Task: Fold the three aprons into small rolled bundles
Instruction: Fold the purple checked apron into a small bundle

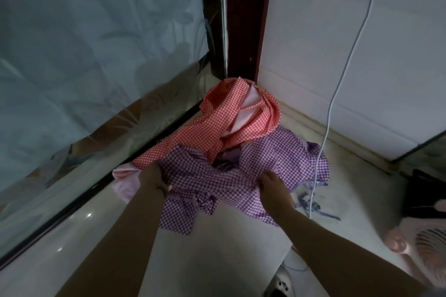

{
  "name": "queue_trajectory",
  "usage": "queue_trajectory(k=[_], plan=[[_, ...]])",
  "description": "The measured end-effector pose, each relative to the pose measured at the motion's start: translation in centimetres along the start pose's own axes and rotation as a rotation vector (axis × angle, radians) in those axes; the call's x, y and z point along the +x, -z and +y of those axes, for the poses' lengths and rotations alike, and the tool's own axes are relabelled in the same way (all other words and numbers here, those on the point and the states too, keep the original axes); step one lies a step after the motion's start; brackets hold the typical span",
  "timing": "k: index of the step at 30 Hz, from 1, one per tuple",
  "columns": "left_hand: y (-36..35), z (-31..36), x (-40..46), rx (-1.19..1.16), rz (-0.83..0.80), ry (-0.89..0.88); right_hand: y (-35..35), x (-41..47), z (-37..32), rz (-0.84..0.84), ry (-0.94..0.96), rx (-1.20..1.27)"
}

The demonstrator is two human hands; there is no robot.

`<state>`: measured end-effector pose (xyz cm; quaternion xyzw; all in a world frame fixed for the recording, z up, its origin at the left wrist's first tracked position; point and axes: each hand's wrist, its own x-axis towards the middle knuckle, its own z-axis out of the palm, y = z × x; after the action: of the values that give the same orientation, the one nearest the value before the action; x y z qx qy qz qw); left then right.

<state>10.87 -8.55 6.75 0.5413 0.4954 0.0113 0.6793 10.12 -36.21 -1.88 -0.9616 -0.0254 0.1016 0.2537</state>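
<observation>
Both hands are into the purple check apron, which lies crumpled on the pale glossy surface, nearest the person. Left hand has fingers curled into the fabric at the apron's left edge; right hand pinches a fold toward its right side. So the cloth stretches roughly left-to-right between them, long axis approx across the person's front, w/ a loose flap hanging toward the near edge.

The red check apron sits heaped just behind the purple one, jammed into the corner by the dark wooden post, pink lining showing. A third apron I can't pick out separately; pale pink cloth peeks out left of the purple one, maybe lining.

Room to work: open surface is on the near side of the purple apron, so pulling it back toward the person looks the best bet. Right of it a white cable trails across the cloth edge; could snag. Left is the glass panel, tight there.
</observation>
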Motion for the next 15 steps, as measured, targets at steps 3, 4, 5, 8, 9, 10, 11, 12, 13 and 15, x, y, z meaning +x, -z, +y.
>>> queue_trajectory(k=[3,4,5,8,9,10,11,12,13,15], plan=[[0.7,0.0,-1.2,0.475,0.196,-0.198,2.1,-0.1,-2.4,0.061,0.048,0.098],[0.5,-0.2,-1.4,0.585,0.254,-0.399,2.5,0.0,-3.5,0.065,0.072,0.129],[0.2,-0.5,-2.2,0.660,0.195,-0.659,3.1,-0.4,-4.8,0.074,0.101,0.153],[-2.0,-2.1,-4.8,0.916,-0.480,-1.072,4.8,-0.8,-8.1,0.116,0.214,0.285],[-2.2,-2.8,-5.3,1.001,-0.567,-1.124,5.3,-1.2,-8.9,0.128,0.237,0.366],[-2.5,-3.2,-5.7,1.032,-0.566,-1.181,5.7,-1.7,-9.5,0.150,0.249,0.468],[-2.7,-3.2,-5.9,0.993,-0.488,-1.197,5.9,-2.2,-9.9,0.182,0.250,0.580],[-2.8,-3.0,-5.8,0.912,-0.411,-1.183,5.9,-3.0,-10.1,0.217,0.242,0.657],[-2.9,-2.6,-5.8,0.828,-0.335,-1.157,5.8,-3.5,-9.8,0.232,0.220,0.683],[-2.8,-1.6,-6.0,0.752,-0.255,-1.079,4.5,-4.8,-8.7,0.157,0.113,0.537]])
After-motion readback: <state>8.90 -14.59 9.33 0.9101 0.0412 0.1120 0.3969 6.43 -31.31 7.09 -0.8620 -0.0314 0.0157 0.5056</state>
